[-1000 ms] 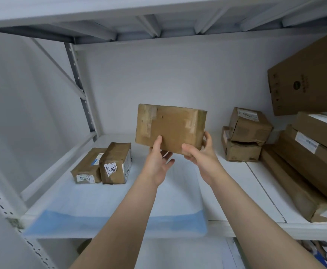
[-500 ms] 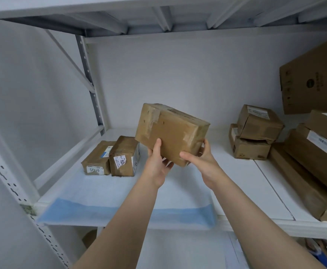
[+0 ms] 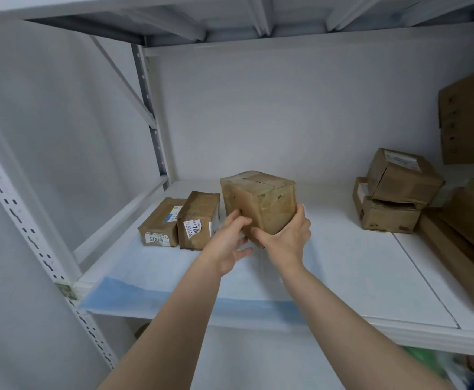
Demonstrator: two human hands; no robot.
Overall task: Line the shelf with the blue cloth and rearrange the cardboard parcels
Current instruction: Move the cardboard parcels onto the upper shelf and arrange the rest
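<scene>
My left hand [image 3: 227,243] and right hand [image 3: 285,237] both grip the big parcel [image 3: 258,201] low down, one on each side. It is tipped over the blue cloth [image 3: 174,280], just beside the two small parcels [image 3: 199,223] lying on the cloth at the left. I think I am putting it down, so next I must turn it flat and not bump the near one. There is lots of bare shelf [image 3: 371,277] before the parcel pile [image 3: 393,198] on the right, but I should keep back from the front edge.
</scene>
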